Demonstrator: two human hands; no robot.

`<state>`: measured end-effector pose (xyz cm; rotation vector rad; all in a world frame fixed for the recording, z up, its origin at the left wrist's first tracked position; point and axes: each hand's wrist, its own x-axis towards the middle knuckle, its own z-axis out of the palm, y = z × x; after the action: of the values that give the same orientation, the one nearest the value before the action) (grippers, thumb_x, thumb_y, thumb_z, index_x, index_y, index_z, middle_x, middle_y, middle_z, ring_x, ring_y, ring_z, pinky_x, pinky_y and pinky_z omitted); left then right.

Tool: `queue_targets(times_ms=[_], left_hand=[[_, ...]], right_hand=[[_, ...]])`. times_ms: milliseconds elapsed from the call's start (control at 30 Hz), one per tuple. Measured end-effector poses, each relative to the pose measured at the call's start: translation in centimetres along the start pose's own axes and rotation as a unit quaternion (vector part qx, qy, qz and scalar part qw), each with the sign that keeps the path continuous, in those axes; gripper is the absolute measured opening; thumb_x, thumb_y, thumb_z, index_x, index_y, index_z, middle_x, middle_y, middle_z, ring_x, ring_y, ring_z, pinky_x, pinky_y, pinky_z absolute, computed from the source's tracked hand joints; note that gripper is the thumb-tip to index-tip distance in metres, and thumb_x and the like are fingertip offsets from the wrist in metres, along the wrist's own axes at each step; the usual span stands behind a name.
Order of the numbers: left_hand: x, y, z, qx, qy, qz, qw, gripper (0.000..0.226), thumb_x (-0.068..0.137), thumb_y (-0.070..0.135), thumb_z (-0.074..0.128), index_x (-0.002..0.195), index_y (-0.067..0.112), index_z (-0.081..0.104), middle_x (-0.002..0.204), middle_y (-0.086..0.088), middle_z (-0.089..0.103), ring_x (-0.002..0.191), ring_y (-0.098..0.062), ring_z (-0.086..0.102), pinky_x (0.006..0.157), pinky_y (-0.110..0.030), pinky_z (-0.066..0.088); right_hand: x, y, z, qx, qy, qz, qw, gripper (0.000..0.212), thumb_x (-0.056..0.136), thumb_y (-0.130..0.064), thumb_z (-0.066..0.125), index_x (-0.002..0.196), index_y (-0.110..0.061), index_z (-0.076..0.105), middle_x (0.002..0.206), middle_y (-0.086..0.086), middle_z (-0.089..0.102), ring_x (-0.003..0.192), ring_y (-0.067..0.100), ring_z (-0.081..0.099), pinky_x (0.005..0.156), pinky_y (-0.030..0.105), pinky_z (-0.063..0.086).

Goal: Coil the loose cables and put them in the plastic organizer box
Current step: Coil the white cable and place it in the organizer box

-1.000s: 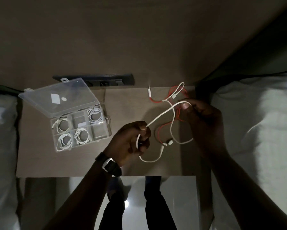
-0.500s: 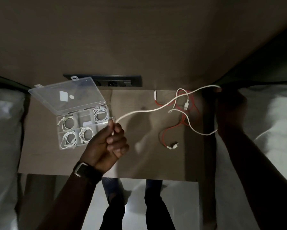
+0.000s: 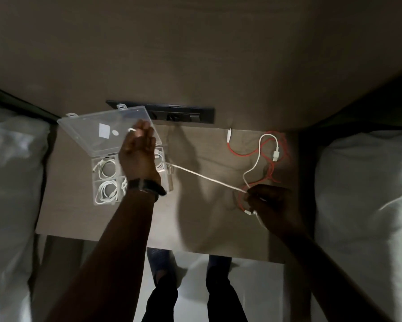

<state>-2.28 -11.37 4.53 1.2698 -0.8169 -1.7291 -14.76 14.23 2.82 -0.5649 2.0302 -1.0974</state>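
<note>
right hand (image 3: 268, 201): nearest, pinched shut on white cable (image 3: 209, 180), beside red cable (image 3: 268, 168)
cable axis: taut, running left and away to the left hand
left hand (image 3: 138, 154): over organizer box (image 3: 169, 182), fingers closed on the cable's far end
next: wind toward left, probably

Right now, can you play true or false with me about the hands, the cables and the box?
1. The plastic organizer box has its lid open. True.
2. The left hand rests flat on the table. False: it is raised over the box, pinching one end of the white cable.
3. The right hand holds the white cable. True.
4. The red cable is coiled inside the box. False: it lies loose on the table.
5. Some compartments already hold coiled white cables. True.
</note>
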Motion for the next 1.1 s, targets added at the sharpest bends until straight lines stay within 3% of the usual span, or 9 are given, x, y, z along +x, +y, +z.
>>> queue_targets(times_ms=[100, 233, 333, 433, 567, 667, 867, 1000, 1100], left_hand=[[-1.9, -4.2, -1.5, 0.288, -0.189, -0.034, 0.938, 0.021, 0.092, -0.016, 0.043, 0.095, -0.007, 0.061, 0.085, -0.017, 0.069, 0.089, -0.029, 0.059, 0.095, -0.044, 0.044], [-5.9, -6.7, -1.8, 0.418, -0.372, -0.180, 0.809, 0.031, 0.100, 0.011, 0.045, 0.077, 0.009, 0.065, 0.066, -0.024, 0.064, 0.053, -0.020, 0.052, 0.054, -0.027, 0.040], [-7.3, -5.5, -0.6, 0.231, -0.373, -0.319, 0.840, 0.042, 0.096, 0.042, 0.049, 0.072, 0.011, 0.064, 0.043, 0.006, 0.038, 0.036, -0.007, 0.028, 0.038, -0.018, 0.020], [-7.1, -2.8, 1.0, -0.067, -0.347, -0.407, 0.842, 0.037, 0.096, 0.044, 0.044, 0.080, 0.014, 0.060, 0.047, 0.009, 0.040, 0.035, -0.004, 0.033, 0.037, -0.017, 0.025], [-4.3, -0.4, 2.2, -0.218, -0.152, -0.264, 0.927, 0.029, 0.102, 0.020, 0.033, 0.085, 0.015, 0.056, 0.058, 0.007, 0.049, 0.049, -0.006, 0.045, 0.053, -0.019, 0.039], [-2.9, -0.3, 1.5, -0.059, -0.125, -0.130, 0.982, 0.024, 0.102, 0.013, 0.037, 0.092, 0.006, 0.057, 0.079, -0.007, 0.056, 0.073, -0.019, 0.058, 0.075, -0.030, 0.048], [-7.0, -2.3, -2.1, 0.341, -0.319, -0.141, 0.873, 0.032, 0.101, 0.019, 0.045, 0.079, 0.004, 0.062, 0.053, -0.004, 0.047, 0.041, -0.010, 0.041, 0.042, -0.020, 0.034], [-7.9, -0.1, -2.5, 0.043, -0.295, -0.372, 0.879, 0.049, 0.098, 0.047, 0.040, 0.070, 0.012, 0.059, 0.043, 0.007, 0.032, 0.033, -0.006, 0.025, 0.037, -0.019, 0.019], [-7.0, 2.0, -2.2, -0.196, -0.301, -0.326, 0.874, 0.042, 0.102, 0.037, 0.029, 0.082, 0.016, 0.060, 0.050, 0.009, 0.045, 0.041, -0.003, 0.038, 0.048, -0.017, 0.035]], right_hand=[[1.3, -2.2, -1.2, -0.009, 0.089, -0.085, 0.992, 0.011, 0.082, -0.039, 0.062, 0.081, -0.031, 0.070, 0.077, -0.004, 0.070, 0.068, 0.000, 0.063, 0.070, 0.015, 0.048], [5.8, -3.9, -1.7, -0.037, 0.184, -0.088, 0.978, 0.010, 0.087, -0.038, 0.062, 0.082, -0.032, 0.068, 0.071, -0.004, 0.067, 0.073, 0.015, 0.066, 0.076, 0.033, 0.055], [8.4, -3.3, -1.6, -0.069, 0.207, -0.046, 0.975, 0.016, 0.089, -0.035, 0.064, 0.092, -0.025, 0.075, 0.097, 0.005, 0.076, 0.099, 0.021, 0.069, 0.097, 0.039, 0.052], [7.7, -2.1, -0.1, -0.179, 0.169, -0.090, 0.965, 0.010, 0.090, -0.016, 0.071, 0.091, -0.011, 0.079, 0.086, 0.011, 0.077, 0.091, 0.009, 0.061, 0.094, -0.003, 0.032], [3.1, -2.5, 3.5, -0.223, -0.068, -0.145, 0.962, 0.021, 0.100, -0.031, 0.056, 0.092, -0.019, 0.071, 0.072, 0.000, 0.068, 0.074, 0.017, 0.066, 0.074, 0.033, 0.053], [-0.4, -4.1, 5.9, -0.225, -0.167, -0.213, 0.936, 0.028, 0.102, -0.038, 0.049, 0.110, -0.020, 0.069, 0.091, -0.003, 0.073, 0.085, 0.016, 0.070, 0.074, 0.032, 0.054], [4.1, -7.2, 3.4, -0.163, -0.076, -0.230, 0.956, 0.019, 0.091, -0.043, 0.061, 0.084, -0.025, 0.065, 0.078, -0.009, 0.066, 0.076, 0.010, 0.064, 0.068, 0.034, 0.051], [5.8, -5.9, 4.1, -0.105, -0.087, -0.173, 0.975, 0.027, 0.091, -0.042, 0.065, 0.071, -0.024, 0.063, 0.063, -0.005, 0.060, 0.062, 0.008, 0.058, 0.065, 0.036, 0.050], [4.9, -4.9, 5.0, -0.124, -0.099, -0.141, 0.977, 0.037, 0.099, -0.041, 0.053, 0.081, -0.012, 0.066, 0.071, 0.010, 0.066, 0.072, 0.022, 0.065, 0.074, 0.043, 0.052]])
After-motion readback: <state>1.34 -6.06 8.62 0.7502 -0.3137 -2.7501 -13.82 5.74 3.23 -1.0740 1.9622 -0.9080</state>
